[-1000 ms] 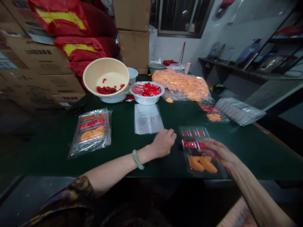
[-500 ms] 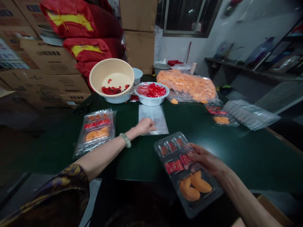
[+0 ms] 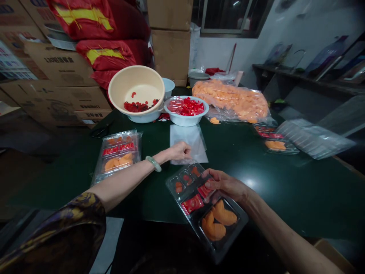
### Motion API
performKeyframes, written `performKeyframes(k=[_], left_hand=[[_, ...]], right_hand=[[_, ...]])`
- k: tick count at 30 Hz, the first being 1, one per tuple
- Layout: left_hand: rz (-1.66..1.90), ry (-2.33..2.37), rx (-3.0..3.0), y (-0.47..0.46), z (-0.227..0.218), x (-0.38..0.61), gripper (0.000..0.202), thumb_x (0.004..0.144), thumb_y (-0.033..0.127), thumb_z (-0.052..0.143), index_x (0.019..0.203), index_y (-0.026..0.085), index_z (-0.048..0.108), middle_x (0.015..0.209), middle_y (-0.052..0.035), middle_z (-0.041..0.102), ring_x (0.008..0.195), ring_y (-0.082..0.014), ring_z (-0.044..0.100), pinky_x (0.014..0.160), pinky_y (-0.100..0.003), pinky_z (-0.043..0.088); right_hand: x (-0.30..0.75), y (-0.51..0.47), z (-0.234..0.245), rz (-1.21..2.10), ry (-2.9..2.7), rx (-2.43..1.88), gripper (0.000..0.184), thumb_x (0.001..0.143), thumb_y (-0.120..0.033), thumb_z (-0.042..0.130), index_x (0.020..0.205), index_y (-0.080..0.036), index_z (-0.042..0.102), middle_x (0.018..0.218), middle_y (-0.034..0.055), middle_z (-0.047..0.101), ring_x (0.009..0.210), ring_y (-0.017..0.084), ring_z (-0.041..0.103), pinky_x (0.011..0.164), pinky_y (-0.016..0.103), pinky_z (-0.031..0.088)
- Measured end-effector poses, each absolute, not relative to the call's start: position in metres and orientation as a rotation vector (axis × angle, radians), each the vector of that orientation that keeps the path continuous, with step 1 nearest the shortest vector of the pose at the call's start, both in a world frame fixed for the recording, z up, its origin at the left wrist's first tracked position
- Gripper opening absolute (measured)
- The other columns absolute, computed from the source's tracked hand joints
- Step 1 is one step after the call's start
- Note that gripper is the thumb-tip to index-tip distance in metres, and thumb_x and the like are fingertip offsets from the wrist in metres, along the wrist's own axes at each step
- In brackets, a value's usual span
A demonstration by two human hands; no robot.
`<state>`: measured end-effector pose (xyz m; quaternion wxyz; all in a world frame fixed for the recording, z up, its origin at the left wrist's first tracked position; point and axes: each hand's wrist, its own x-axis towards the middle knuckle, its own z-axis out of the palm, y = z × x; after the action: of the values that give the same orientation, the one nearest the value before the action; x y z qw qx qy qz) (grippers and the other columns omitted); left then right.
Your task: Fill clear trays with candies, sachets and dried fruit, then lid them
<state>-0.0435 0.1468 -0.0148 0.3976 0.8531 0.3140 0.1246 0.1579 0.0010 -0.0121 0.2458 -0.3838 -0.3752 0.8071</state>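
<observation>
The clear tray (image 3: 231, 214) holds orange pieces (image 3: 224, 214) and bright red packets (image 3: 192, 203).

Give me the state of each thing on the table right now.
Left hand, resting on clear plastic bag
Right hand, holding plastic tray
Plastic tray, tilted, unbagged, filled with orange pieces and red sachets
Bagged tray, lying flat
Beige basin, tilted, few red pieces inside

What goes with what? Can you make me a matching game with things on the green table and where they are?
Things:
1. left hand
2. right hand
3. beige bowl
4. orange bag

Places:
A. tilted on a pale blue bowl
B. on the plastic tray
C. on the clear bag
D. beside the red-filled bowl

Pairs: 1-C, 2-B, 3-A, 4-D
</observation>
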Motion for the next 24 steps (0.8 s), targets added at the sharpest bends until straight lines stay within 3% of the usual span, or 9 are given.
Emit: performKeyframes(k=[6,13,18,24], left_hand=[[0.365,0.735,2.149,0.148,-0.017,-0.039,0.035,0.079,0.041,0.051,0.058,0.014,0.047,0.051,0.0033,0.045,0.047,-0.0066,0.037,0.046,-0.020,0.030],[0.363,0.634,2.327,0.143,-0.009,-0.040,0.007,0.075,0.017,0.053,0.074,0.011,0.057,0.062,0.0013,0.051,0.055,-0.0085,0.044,0.054,-0.021,0.035],[0.350,0.503,2.511,0.135,0.010,-0.039,0.017,0.081,0.014,0.046,0.080,0.011,0.063,0.078,-0.0063,0.059,0.070,-0.0135,0.051,0.068,-0.026,0.040],[0.383,0.477,2.723,0.127,0.011,-0.037,0.023,0.086,0.016,0.040,0.077,0.011,0.061,0.076,-0.0073,0.058,0.070,-0.0142,0.052,0.068,-0.026,0.041]], right_hand=[[0.157,0.006,-0.011,2.213,-1.036,-1.091,0.050,0.065,-0.026,0.075,0.094,-0.020,0.034,0.066,-0.0010,0.065,0.059,0.021,0.069,0.039,0.016,0.048],[0.163,0.012,-0.008,2.149,-1.011,-1.201,0.053,0.065,-0.026,0.073,0.100,-0.020,0.034,0.071,-0.0010,0.063,0.060,0.021,0.069,0.043,0.020,0.052],[0.167,0.015,-0.010,2.097,-0.941,-1.282,0.053,0.065,-0.025,0.073,0.102,-0.019,0.035,0.071,0.0001,0.063,0.058,0.020,0.068,0.042,0.019,0.051],[0.158,0.013,-0.003,2.060,-0.939,-1.229,0.067,0.067,-0.022,0.071,0.122,-0.016,0.033,0.078,0.0054,0.066,0.058,0.019,0.068,0.041,0.019,0.051]])
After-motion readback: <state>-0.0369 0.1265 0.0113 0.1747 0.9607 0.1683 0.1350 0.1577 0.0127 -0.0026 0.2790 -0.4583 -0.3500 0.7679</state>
